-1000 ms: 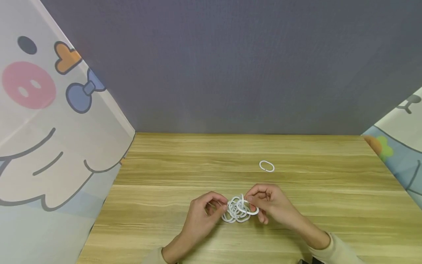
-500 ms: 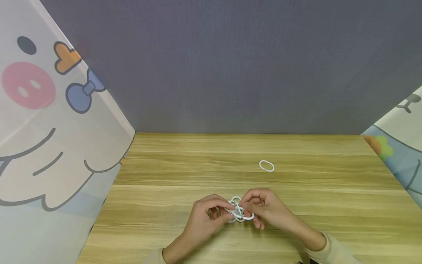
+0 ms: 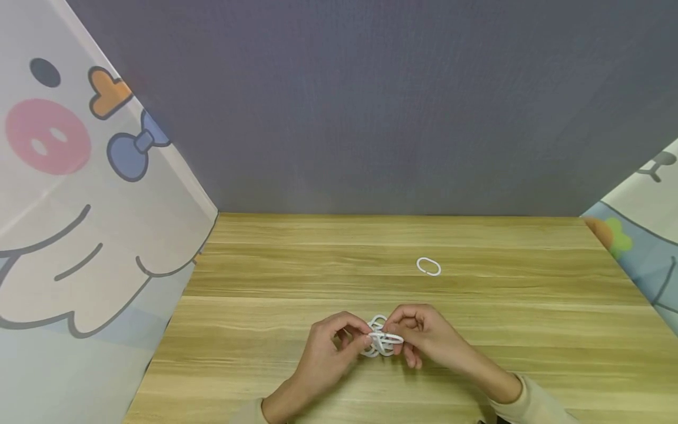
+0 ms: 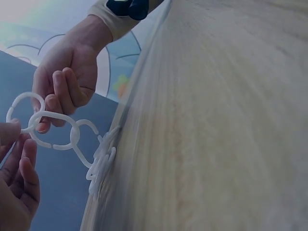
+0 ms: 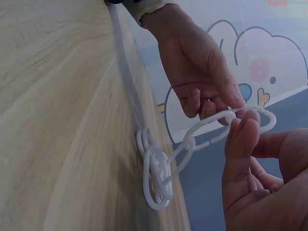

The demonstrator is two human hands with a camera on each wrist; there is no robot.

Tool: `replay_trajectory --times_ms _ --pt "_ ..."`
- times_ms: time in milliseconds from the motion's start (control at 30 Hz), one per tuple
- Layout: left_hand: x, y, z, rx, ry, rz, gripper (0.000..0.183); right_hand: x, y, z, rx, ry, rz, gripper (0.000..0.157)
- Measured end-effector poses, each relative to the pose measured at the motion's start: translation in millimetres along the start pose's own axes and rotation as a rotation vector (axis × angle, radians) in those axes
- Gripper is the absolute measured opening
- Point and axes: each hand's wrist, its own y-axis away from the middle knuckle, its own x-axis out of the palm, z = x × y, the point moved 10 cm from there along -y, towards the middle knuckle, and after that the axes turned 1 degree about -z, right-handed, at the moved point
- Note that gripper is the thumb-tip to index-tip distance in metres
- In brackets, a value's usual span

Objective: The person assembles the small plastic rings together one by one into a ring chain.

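A chain of white plastic C-links (image 3: 382, 347) hangs between both hands and the tabletop, its lower links bunched in a pile (image 5: 159, 180) on the wood. My left hand (image 3: 333, 347) pinches the end link (image 5: 270, 115) between thumb and forefinger. From the other side, my right hand (image 3: 431, 333) pinches the chain close to where the end link meets the following link (image 4: 55, 115); its fingertips partly cover that joint. In the left wrist view, the raised links show small gaps in their ovals.
One separate white link (image 3: 430, 259) lies farther back on the wooden table (image 3: 296, 277). A grey panel (image 3: 371, 118) rises behind the table. Cartoon-printed panels (image 3: 175, 235) flank it on the left and right.
Both hands have drawn closer together, the right moving left and slightly down. The link at the right hand has been lifted and turned, and the left fingers now pinch it. The separate link stays put.
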Motion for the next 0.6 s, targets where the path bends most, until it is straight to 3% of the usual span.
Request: replay_trajectory --times_ms 167,600 --pt "-3.1 -0.6 2.1 -0.026 -0.01 -0.033 0.01 -11.5 0 -2 0.021 0.033 -0.064 0.018" --pt "-3.5 -0.4 3.4 -0.04 0.003 -0.023 0.008 -51.3 -2 6 0.039 0.147 -0.2 0.026"
